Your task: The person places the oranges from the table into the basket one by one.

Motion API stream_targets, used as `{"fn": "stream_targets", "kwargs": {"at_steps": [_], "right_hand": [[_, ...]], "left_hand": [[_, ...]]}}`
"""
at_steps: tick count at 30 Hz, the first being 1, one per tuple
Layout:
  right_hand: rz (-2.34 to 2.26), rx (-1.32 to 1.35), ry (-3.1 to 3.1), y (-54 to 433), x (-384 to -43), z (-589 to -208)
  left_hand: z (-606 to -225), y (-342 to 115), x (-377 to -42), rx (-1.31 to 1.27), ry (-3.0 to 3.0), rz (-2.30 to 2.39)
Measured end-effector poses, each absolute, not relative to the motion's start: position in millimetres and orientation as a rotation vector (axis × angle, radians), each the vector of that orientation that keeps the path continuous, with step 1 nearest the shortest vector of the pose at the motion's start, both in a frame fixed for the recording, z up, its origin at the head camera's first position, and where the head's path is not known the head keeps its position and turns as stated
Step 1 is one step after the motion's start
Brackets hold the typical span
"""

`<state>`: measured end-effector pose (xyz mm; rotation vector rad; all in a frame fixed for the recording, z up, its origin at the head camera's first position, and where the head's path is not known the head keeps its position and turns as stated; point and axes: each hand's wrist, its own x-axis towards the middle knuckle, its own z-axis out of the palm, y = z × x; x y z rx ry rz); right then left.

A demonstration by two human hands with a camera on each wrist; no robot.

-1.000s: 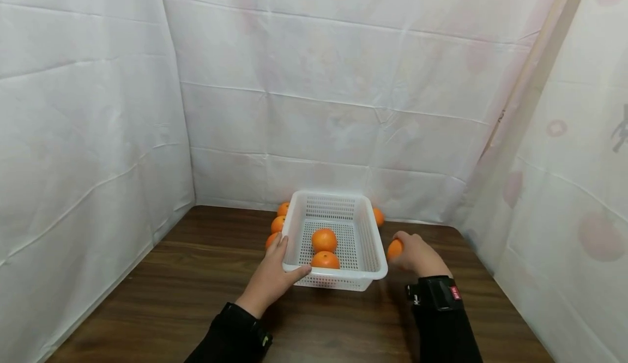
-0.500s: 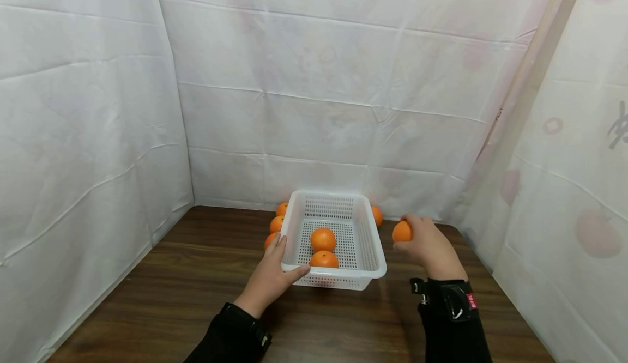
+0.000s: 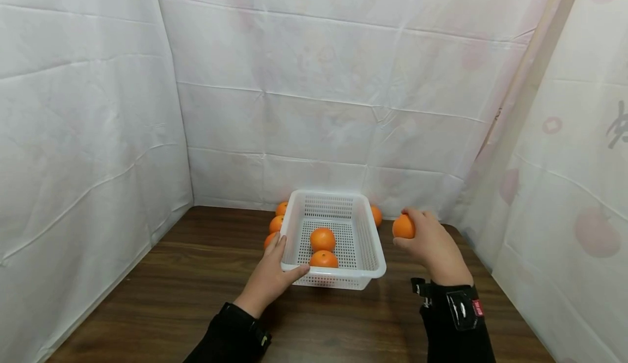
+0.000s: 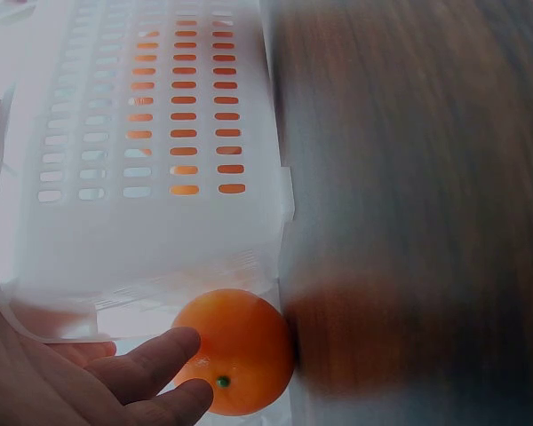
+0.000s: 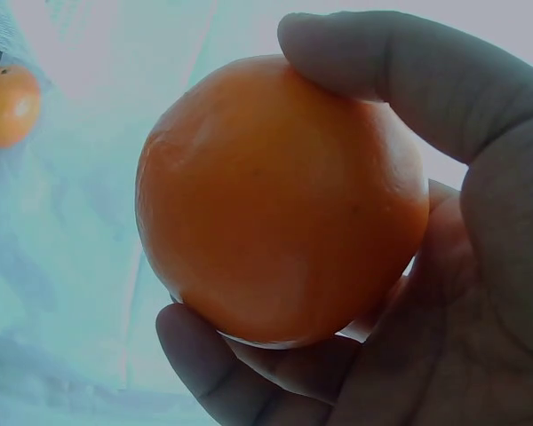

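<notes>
My right hand [image 3: 434,246] holds an orange [image 3: 404,227] above the table, right of a white plastic basket [image 3: 375,248]. In the right wrist view the thumb lies over the top of this orange [image 5: 275,204] and the fingers curl under it. My left hand [image 3: 269,281] grips the basket's near left corner, thumb on the front rim and fingers along the left side. Two oranges, a rear one [image 3: 322,239] and a front one [image 3: 324,259], lie inside the basket. In the left wrist view two fingertips overlap an orange [image 4: 240,346] beside the basket; contact is unclear.
Several oranges line the basket's left side, among them a middle one [image 3: 276,224] and a far one [image 3: 282,209]. Another orange [image 3: 376,216] sits behind the basket's right side. White curtains [image 3: 314,90] enclose the brown wooden table [image 3: 196,297] at the back and sides.
My right hand has lifted the orange off the table and moved slightly right with it, then nearly stopped. My left hand and the basket stay in place.
</notes>
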<state>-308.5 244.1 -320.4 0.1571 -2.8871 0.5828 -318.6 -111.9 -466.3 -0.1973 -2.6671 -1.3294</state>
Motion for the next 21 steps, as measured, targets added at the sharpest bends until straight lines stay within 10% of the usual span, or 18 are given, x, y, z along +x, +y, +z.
{"fn": "stream_targets", "kwargs": {"at_steps": [21], "right_hand": [[0.592, 0.212, -2.716, 225, -271, -295]], "left_hand": [[-465, -111, -318, -0.188, -2.686, -1.296]]}}
